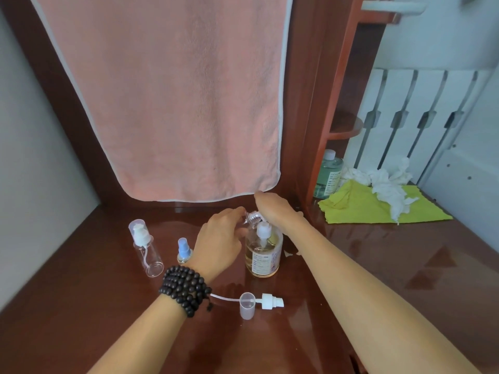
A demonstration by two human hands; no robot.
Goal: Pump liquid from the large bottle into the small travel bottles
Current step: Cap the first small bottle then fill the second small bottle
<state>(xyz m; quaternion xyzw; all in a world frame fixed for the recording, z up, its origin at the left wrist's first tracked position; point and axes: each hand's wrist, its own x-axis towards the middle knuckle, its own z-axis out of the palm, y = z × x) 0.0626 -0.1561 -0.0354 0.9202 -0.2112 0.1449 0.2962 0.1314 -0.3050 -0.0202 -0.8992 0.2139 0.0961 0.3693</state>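
Dark red-brown wood forms the worktop (378, 265), with a pink towel (172, 98) hanging against the back panel and a white radiator (421, 117) at the far right.

The large bottle (263, 255) of amber liquid stands upright near the middle of the worktop, its white pump (263, 230) fitted. My right hand (272, 209) is above the pump, wrist bent, palm down; its fingers are hidden behind the hand, so I cannot tell how far they are curled or whether they press the pump. My left hand (218, 238), a dark bead bracelet (185, 288) on its wrist, grips a small clear travel bottle (249, 217), tilted with its threaded open neck up by the pump head.

A second travel bottle (148, 252), clear, capped and upright, stands to the left. A small blue-capped spray bottle (184, 251) stands between it and my left hand. A removed white pump top (266, 302) with its tube lies on the worktop nearer to me, beside a translucent cap (247, 305).

At the right rear lie a yellow-green cloth (364, 209), crumpled white tissue (386, 184) and a green bottle (328, 175).
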